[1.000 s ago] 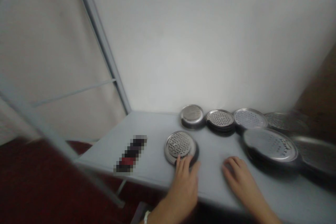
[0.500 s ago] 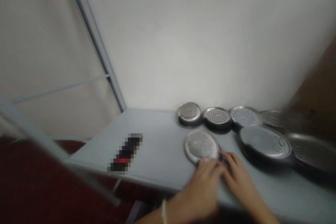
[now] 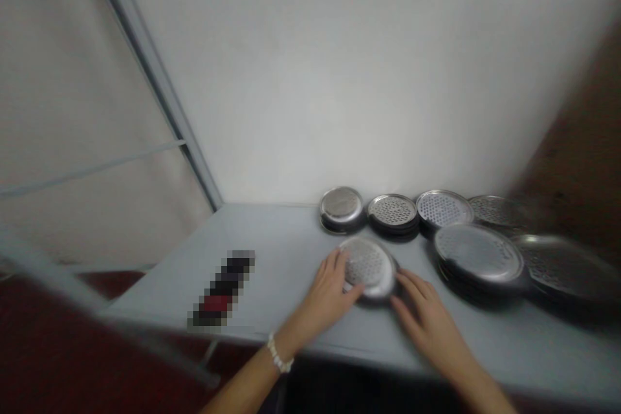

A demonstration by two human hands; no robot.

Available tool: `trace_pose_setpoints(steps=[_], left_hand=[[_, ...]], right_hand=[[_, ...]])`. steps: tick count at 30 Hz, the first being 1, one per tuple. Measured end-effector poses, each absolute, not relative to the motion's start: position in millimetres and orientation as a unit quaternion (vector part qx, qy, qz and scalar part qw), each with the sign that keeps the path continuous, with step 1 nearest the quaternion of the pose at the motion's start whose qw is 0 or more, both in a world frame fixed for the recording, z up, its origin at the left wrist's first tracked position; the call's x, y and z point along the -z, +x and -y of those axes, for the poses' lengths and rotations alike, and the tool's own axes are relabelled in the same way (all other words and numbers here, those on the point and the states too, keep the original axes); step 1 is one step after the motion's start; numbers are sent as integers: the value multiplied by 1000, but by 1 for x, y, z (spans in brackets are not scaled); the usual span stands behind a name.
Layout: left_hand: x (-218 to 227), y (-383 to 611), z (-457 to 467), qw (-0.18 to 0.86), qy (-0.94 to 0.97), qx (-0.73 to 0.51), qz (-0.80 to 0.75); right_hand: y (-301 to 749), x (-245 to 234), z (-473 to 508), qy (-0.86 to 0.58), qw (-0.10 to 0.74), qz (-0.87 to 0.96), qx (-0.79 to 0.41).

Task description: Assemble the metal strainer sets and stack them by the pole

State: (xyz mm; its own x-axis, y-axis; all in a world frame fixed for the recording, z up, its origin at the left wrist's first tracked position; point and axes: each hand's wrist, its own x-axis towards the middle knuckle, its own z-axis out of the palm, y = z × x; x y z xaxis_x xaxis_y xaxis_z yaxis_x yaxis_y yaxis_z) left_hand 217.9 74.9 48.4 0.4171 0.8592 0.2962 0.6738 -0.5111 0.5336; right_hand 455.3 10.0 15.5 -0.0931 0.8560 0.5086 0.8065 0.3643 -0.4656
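A low stack of round metal grater plates [image 3: 371, 265] lies near the front of the table. Its top plate is silvery, with a pattern of small holes and a smooth rim. My left hand [image 3: 326, 291], with a beaded bracelet at the wrist, holds the left edge; its fingers lie over the rim and the thumb is at the front. On the opposite side, my right hand [image 3: 421, 314] grips the right edge with bent fingers. Motion blur softens the fingertips, and the stack's underside is hidden.
Behind stand more stacks of plates: a small stack [image 3: 341, 206], a coarse-holed stack [image 3: 392, 210] and another stack [image 3: 444, 208] along the white wall [image 3: 310, 77]. Larger oval plates [image 3: 478, 252] sit to the right. A pixelated dark object [image 3: 226, 288] lies left on the grey table [image 3: 279, 272].
My left hand has moved from the stack's front edge to its left side. My right hand stays at the right edge. The view has shifted slightly right.
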Motion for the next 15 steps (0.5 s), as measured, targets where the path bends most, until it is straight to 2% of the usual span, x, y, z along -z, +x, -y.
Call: trace_pose_setpoints(steps=[15], left_hand=[[-41,207,-89,146,846,-264,-440]], right_hand=[[452,-22,-5,-531,334,777,-49]])
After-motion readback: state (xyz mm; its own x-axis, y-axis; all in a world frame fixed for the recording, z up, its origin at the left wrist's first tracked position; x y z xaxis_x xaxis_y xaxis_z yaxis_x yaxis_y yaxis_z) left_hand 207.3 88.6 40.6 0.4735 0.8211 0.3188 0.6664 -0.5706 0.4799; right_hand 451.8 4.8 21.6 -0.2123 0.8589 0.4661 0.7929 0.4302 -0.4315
